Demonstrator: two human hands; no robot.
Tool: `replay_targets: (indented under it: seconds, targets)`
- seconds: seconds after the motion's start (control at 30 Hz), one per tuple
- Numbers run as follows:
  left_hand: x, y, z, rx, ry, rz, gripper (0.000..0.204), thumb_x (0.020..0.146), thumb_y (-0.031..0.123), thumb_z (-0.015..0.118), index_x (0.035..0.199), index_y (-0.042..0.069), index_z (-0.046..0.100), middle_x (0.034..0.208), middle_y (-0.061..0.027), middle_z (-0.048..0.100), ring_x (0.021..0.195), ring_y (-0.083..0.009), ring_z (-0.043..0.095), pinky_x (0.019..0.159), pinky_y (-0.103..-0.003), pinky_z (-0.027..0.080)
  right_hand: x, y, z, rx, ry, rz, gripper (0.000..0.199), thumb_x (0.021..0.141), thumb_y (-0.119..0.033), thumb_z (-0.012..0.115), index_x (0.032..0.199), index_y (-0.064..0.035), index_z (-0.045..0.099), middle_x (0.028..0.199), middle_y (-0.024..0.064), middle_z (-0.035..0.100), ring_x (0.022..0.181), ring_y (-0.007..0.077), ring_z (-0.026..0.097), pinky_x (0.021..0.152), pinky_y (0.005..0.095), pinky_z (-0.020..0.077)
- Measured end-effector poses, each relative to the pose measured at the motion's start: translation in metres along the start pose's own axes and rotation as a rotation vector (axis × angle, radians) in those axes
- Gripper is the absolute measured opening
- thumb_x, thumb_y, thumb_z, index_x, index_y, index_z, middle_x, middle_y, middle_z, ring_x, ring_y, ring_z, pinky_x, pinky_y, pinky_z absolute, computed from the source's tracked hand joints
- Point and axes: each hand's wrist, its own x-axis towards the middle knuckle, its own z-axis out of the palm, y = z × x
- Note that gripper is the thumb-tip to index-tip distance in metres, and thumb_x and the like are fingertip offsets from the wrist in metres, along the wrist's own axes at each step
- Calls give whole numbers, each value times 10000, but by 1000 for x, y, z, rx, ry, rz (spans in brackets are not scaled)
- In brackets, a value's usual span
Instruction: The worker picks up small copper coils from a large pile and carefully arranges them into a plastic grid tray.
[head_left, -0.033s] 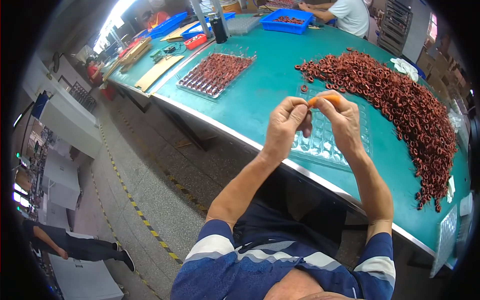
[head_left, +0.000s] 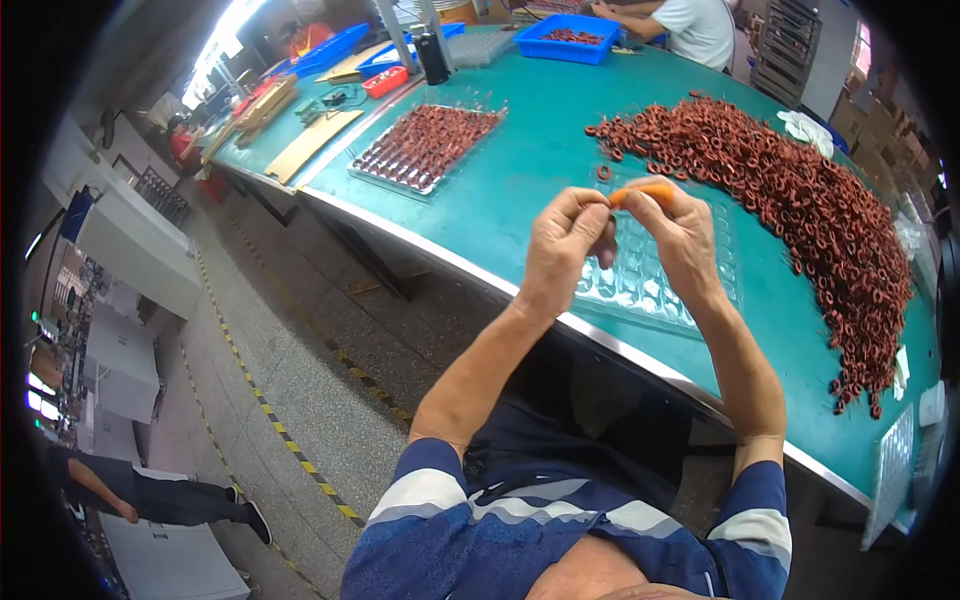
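My left hand (head_left: 560, 245) and my right hand (head_left: 692, 250) meet above a clear plastic tray (head_left: 650, 302) with rounded pockets. Thumb and fingers are pinched together on both hands, and the fingertips almost touch. What sits between them is too small and covered to make out. An orange sleeve (head_left: 650, 190), like a finger cot, covers a finger of my right hand. Just beyond the hands, one small red ring (head_left: 603, 173) lies on the green table. A large heap of red wire-wound rings (head_left: 780, 195), with thin wire ends, curves around the right side.
A second clear tray (head_left: 388, 183), filled with red rings, lies to the left. Farther back are a blue bin (head_left: 560, 52), a red basket (head_left: 385, 83) and a black bottle (head_left: 432, 58). A co-worker (head_left: 697, 32) sits across the table. Another tray (head_left: 885, 480) leans at the right edge.
The whole view has shifted very slightly. Both hands keep the same pinched pose over the clear tray.
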Motion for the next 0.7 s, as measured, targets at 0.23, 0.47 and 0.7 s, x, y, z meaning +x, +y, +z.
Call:
replay_targets:
  seconds: [0.23, 0.47, 0.7]
  targets:
    - [2, 5, -12, -132, 37, -2, 153, 994, 122, 481, 1105, 25, 525, 796, -52, 567, 632, -145, 555, 568, -269, 466, 9, 14, -12, 119, -191, 153, 407, 884, -340, 687, 1096, 7, 662, 880, 65, 667, 799, 103, 592, 719, 252, 480]
    - [-1, 1, -6, 153, -71, 92, 202, 959, 41, 506, 1155, -11, 500, 801, -35, 553, 657, -93, 537, 593, -229, 456, 3, 23, 2, -9, -130, 46, 305, 937, -286, 615, 993, 1, 701, 759, 63, 674, 668, 101, 612, 576, 263, 470]
    - [-9, -3, -13, 765, 35, 344, 200, 965, 78, 529, 1144, -8, 507, 741, -19, 562, 617, -84, 543, 574, -225, 445, -3, 5, -4, 43, -115, 126, 250, 927, -231, 618, 906, 3, 704, 695, 31, 637, 636, 84, 583, 553, 247, 457]
